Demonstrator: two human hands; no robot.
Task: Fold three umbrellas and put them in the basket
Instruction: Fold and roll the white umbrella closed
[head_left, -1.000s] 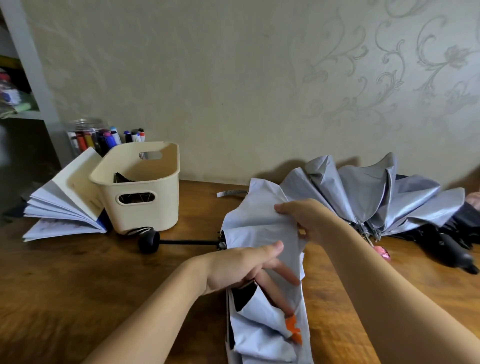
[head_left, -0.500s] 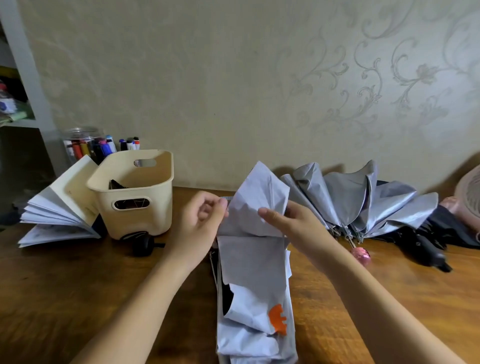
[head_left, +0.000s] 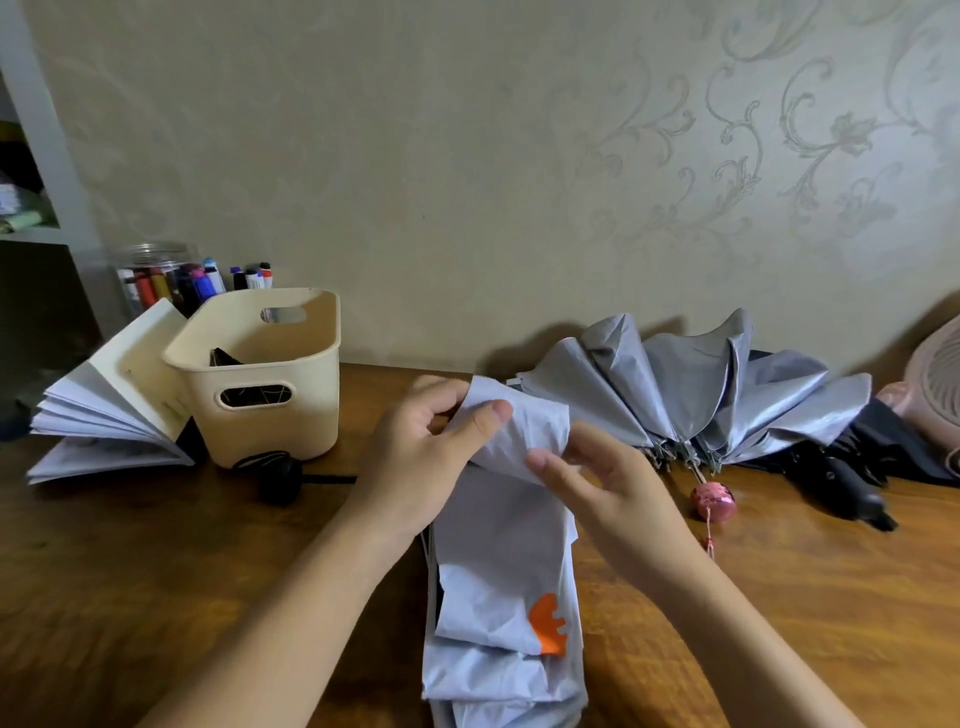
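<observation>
Crinkled umbrella (head_left: 498, 571) flap rolled down, left hand (head_left: 421, 457), right hand (head_left: 613, 493) pinching.

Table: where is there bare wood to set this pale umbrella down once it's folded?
The table is bare front left, between the book, the basket and the pale umbrella, and front right, below the pink ball and black umbrella. The back right is crowded by the grey umbrella and fan.

Beige scroll-patterned wallpaper (head_left: 467, 156), brown wooden table (head_left: 156, 571), grey shelf unit (head_left: 36, 130) at left
</observation>
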